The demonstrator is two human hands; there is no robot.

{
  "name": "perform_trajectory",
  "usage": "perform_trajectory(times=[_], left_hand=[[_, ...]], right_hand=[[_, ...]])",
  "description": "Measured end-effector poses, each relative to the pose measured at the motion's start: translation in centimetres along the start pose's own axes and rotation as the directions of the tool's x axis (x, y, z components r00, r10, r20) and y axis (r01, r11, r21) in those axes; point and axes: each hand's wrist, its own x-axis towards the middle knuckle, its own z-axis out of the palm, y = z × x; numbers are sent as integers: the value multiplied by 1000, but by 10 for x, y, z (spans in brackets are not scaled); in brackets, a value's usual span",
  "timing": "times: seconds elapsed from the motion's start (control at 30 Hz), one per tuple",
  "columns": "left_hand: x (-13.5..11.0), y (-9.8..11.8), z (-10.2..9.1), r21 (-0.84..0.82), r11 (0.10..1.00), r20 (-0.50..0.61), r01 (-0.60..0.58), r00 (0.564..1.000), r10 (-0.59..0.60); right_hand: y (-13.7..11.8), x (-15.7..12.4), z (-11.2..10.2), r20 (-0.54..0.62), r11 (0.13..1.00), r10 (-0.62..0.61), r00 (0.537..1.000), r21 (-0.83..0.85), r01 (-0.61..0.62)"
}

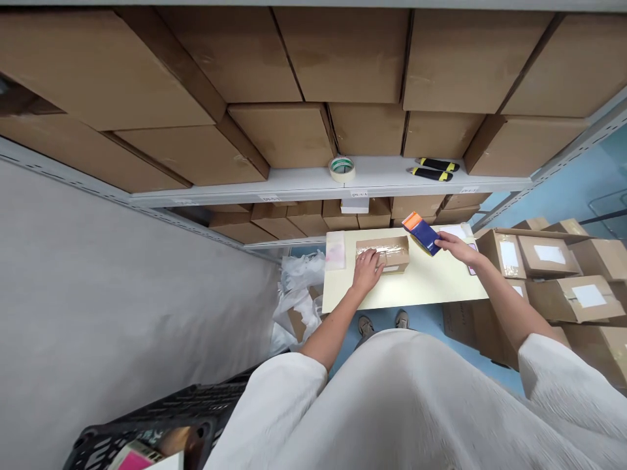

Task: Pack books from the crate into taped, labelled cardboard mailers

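The right hand [454,247] holds a blue package [422,233] with an orange end up over the back of the counter [421,285], its grip clamped on the package's lower edge between thumb and fingers. The left hand [367,273] lies on the near side of a taped cardboard box [386,254], which sits in the middle of the counter. Its fingers curl over the box, though whether that grip clamps or only rests cannot be told. The package is just beyond and to the right of the box, close to it but not touching. A clear plastic bag [336,251] lies flat on the counter just left of the box, and a small pale sheet [471,258] sits by the counter's right edge, partly behind the right hand. Above the back of the counter runs a metal shelf [294,183] loaded with big brown cartons [284,134], and on it stand a roll of tape [341,169] and two black-and-yellow box cutters [431,173]. More labelled cartons [548,256] are piled right of the counter. White plastic wrap [298,294] is bunched left of it, a pair of shoes [382,321] shows just below its front edge, and a black crate [161,418] stands lower left of it.
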Motion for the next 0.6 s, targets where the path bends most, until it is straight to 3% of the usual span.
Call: perform_trajectory(times=[0.1, 0.2, 0.37, 0.6], left_hand=[[2, -1, 1, -8, 1000, -13, -10, 1000, 10], [3, -2, 2, -15, 1000, -18, -17, 1000, 17], [4, -9, -2, -29, 998, 10, -51, 999, 51], [3, -13, -6, -6, 996, 34, -90, 995, 91]], right_hand=[[-32, 13, 8, 38, 1000, 22, 999, -19, -21], [-47, 31, 26, 127, 999, 19, 992, -40, -14], [-40, 54, 55, 222, 996, 1, 975, -84, 18], [-31, 56, 61, 161, 976, -56, 985, -200, 88]])
